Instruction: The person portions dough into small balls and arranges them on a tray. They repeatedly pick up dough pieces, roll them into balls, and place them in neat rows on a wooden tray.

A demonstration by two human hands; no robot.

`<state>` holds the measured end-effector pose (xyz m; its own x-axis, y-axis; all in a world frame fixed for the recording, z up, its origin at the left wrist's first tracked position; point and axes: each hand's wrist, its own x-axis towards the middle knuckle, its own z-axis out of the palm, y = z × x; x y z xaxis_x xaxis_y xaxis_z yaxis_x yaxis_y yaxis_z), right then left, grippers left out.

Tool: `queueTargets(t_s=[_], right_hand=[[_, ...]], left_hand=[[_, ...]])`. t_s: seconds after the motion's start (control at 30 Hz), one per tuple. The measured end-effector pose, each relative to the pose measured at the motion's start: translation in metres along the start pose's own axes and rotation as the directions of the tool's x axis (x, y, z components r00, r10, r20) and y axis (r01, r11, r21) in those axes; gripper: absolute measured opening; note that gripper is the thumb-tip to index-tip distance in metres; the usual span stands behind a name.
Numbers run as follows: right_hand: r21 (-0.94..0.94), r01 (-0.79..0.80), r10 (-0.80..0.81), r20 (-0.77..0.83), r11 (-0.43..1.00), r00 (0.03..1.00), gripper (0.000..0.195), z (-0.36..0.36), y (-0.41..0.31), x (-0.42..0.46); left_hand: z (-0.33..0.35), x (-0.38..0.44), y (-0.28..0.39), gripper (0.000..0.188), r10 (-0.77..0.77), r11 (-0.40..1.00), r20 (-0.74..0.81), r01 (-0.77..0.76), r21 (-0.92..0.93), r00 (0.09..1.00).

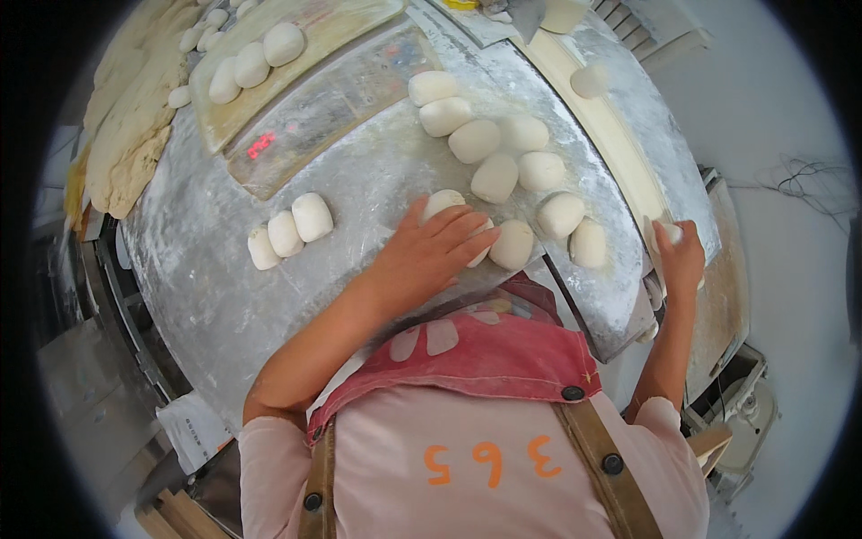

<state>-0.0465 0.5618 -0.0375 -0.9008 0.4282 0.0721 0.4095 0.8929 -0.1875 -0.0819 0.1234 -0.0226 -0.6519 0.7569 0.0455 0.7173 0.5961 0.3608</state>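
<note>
My left hand [434,252] lies palm down over a couple of white dough pieces. One rounded dough piece [444,200] shows past its thumb side, and a second is mostly hidden under the fingers. Just beyond the fingertips sits another dough piece [512,244]. At the right, my right hand [681,259] grips a white dough piece [667,234] by the near end of a pale conveyor belt [626,155]. Between the belt and my left hand, several dough pieces [495,178] form a loose curved group on the floured metal table [195,209].
Three dough pieces [285,234] stand in a row at left. Behind them is a digital scale [323,101] with a lit red display, then a board [357,17] bearing dough pieces. A large dough slab [128,121] covers the far left. One blurred dough piece [589,81] is on the belt.
</note>
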Motion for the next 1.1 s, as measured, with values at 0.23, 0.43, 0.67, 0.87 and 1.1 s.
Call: queueTargets(t_s=[0.23, 0.43, 0.67, 0.87, 1.1], right_hand=[[0.034, 0.144, -0.146, 0.087, 0.989, 0.985, 0.045, -0.002, -0.030, 0.020], [0.131, 0.280, -0.293, 0.097, 0.951, 0.951, 0.053, 0.002, -0.067, 0.045], [0.148, 0.272, -0.295, 0.167, 0.951, 0.941, 0.047, 0.009, -0.099, 0.058], [0.519, 0.390, -0.474, 0.035, 0.761, 0.880, 0.044, -0.016, -0.140, 0.025], [0.727, 0.592, -0.932, 0.206, 0.349, 0.298, 0.036, 0.015, -0.232, -0.072]], left_hand=[[0.015, 0.029, 0.003, 0.080, -0.049, 0.999, 0.050, 0.050, -0.019, 0.998], [0.034, 0.031, 0.045, 0.075, -0.176, 0.979, -0.075, 0.182, 0.091, 0.982], [0.040, -0.013, 0.035, 0.064, -0.210, 0.975, -0.143, 0.218, 0.038, 0.967], [0.015, -0.116, 0.018, 0.063, -0.497, 0.855, -0.173, 0.514, 0.068, 0.850], [0.017, -0.158, 0.014, 0.067, -0.587, 0.771, -0.288, 0.631, 0.084, 0.757]])
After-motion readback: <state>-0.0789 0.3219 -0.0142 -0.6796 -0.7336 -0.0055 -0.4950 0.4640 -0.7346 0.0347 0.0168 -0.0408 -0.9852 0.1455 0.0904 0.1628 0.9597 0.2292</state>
